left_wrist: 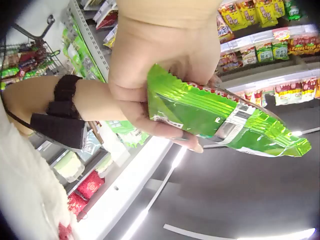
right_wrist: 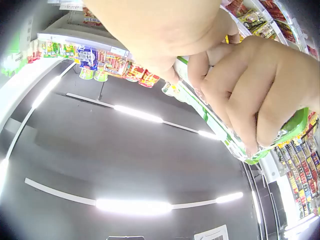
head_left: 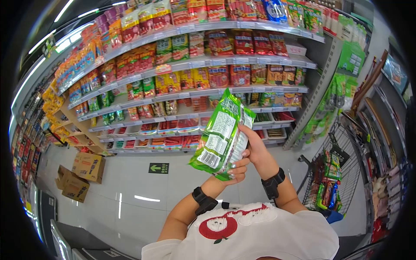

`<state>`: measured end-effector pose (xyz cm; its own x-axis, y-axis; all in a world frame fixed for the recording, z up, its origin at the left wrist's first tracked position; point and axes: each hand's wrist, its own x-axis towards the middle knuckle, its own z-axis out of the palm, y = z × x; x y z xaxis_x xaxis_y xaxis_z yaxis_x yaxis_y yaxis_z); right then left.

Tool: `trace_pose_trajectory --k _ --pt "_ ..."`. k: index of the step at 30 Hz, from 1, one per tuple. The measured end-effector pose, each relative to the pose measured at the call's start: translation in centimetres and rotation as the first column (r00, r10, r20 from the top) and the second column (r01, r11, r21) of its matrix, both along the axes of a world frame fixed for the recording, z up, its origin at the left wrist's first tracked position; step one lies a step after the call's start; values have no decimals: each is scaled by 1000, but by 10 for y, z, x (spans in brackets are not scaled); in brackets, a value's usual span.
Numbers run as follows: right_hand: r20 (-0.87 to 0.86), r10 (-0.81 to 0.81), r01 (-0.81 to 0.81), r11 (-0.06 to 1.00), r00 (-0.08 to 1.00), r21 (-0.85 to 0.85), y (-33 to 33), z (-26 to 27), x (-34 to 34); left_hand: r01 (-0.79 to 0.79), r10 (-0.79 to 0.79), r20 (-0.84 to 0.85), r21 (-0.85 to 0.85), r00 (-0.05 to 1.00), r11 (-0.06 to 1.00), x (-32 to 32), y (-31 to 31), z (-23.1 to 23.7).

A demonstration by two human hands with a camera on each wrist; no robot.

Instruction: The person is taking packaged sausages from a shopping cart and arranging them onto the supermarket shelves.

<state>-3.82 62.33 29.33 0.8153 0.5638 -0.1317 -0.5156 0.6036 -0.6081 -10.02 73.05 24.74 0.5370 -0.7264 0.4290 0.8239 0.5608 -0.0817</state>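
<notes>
Clasped in the grip of left hand (head_left: 235, 172) and right hand (head_left: 256, 146), the green packet (head_left: 219, 132) could be crumpled if squeezed unevenly or dropped if pinched loosely.

Second snack shelf up (head_left: 260, 60) is crammed with bagged snacks (head_left: 221, 43), plus a white box (head_left: 296, 49) at its right end. Tile floor's (head_left: 138, 182) got cardboard boxes (head_left: 89, 168), a green exit decal (head_left: 158, 168), a wire cart (head_left: 346, 182).
</notes>
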Motion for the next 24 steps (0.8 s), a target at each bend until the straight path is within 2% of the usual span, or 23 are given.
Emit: trace_pose_trajectory --k 5,9,10,13,14,15,16,17,18,21,22,24 --pt "-8 120 -119 991 993 63 41 -23 8 -13 12 20 94 1000 995 -5 59 -12" --pt "19 170 -171 985 985 33 65 -42 25 -107 94 68 221 993 969 0 86 -9" --pt "70 161 -159 987 984 -34 70 -45 29 -106 90 76 234 993 966 4 92 -7" --pt "87 308 -276 924 947 -264 69 -44 52 -334 300 147 418 943 845 24 121 16" --pt "139 391 -365 913 910 -182 67 -52 66 -340 231 332 323 914 883 48 142 -33" --pt "139 400 -383 914 906 -134 70 -46 73 -465 354 302 535 885 706 50 148 -23" --pt "138 409 -400 913 902 -85 72 -35 77 -522 471 299 714 830 467 49 150 -4" --pt "136 414 -414 910 900 -32 76 -26 83 -504 569 323 842 756 192 53 156 6" --pt "127 412 -418 908 902 22 82 -24 92 -549 501 427 828 753 119 62 169 4" --pt "122 283 -261 951 951 -167 104 -44 126 -581 392 586 800 709 -146 92 191 1" --pt "53 302 -289 941 952 -178 109 -56 144 -572 413 578 806 704 -152 111 198 -16" --pt "92 316 -296 937 944 -183 120 -70 176 -558 368 591 805 718 -203 146 206 -30"
